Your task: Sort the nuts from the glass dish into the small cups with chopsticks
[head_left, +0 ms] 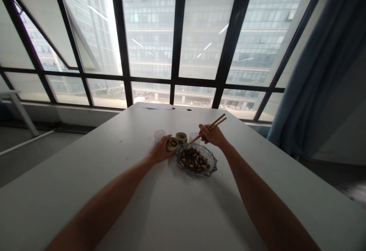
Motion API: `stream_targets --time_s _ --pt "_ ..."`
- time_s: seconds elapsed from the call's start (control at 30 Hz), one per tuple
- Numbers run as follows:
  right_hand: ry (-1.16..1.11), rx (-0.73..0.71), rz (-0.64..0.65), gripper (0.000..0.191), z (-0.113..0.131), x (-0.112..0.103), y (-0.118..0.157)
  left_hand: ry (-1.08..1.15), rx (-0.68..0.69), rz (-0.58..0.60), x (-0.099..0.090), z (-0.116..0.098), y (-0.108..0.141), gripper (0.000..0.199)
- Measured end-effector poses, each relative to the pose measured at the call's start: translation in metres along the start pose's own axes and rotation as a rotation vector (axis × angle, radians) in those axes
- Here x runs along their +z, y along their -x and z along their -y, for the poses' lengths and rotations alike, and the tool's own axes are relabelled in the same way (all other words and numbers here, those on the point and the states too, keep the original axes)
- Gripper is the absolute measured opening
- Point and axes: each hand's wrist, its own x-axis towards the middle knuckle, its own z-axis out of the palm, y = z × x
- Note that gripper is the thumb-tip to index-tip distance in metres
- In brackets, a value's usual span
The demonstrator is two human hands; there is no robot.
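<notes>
My left hand [160, 150] is wrapped round a small cup [170, 149] that holds some nuts and is tilted toward me. In my right hand [211, 134] is a pair of chopsticks [216, 122], their tips pointing down and left to the far rim of the glass bowl. The clear glass bowl [212, 166] has a jagged rim and holds a heap of mixed nuts and dark seeds [195, 160]. Just behind the left cup stands a second small cup [181, 136] with a dark mark on its side.
Two clear plastic cups stand on the white table [177, 209], one plastic cup [159, 135] behind my left hand and another plastic cup [194, 137] beside the chopsticks. Papers [154, 106] lie at the far edge. A blue curtain [303, 91] hangs at right, before large windows.
</notes>
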Motion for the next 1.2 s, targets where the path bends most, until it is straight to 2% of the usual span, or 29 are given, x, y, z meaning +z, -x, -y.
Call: stream_targets --time_s 0.17,0.37,0.43,0.57,0.63,0.87,1.03,1.2 --pt "0.019 0.010 0.115 0.040 -0.005 0.012 0.004 -0.006 -0.009 0.014 -0.001 0.000 0.000 0.076" --pt "0.050 0.061 0.378 0.035 -0.001 0.008 0.008 -0.006 0.004 0.002 -0.001 -0.001 0.000 0.075" --pt "0.049 0.065 0.351 0.039 0.002 0.003 0.008 -0.009 0.003 0.003 -0.001 -0.001 0.000 0.075" --pt "0.049 0.002 0.194 0.050 0.007 -0.008 0.007 -0.014 0.003 0.015 -0.001 -0.001 0.000 0.076" --pt "0.091 -0.031 0.169 0.053 0.010 -0.012 0.008 -0.016 0.005 0.013 -0.001 0.000 0.000 0.076" --pt "0.216 -0.099 0.221 0.051 0.010 -0.013 0.009 -0.021 0.006 0.015 -0.002 0.001 0.000 0.075" --pt "0.221 -0.087 0.275 0.048 0.005 -0.010 0.006 -0.023 0.006 0.015 -0.002 0.000 -0.001 0.072" --pt "0.190 -0.078 0.253 0.049 0.004 -0.011 0.006 -0.032 0.002 0.013 -0.001 0.001 0.000 0.073"
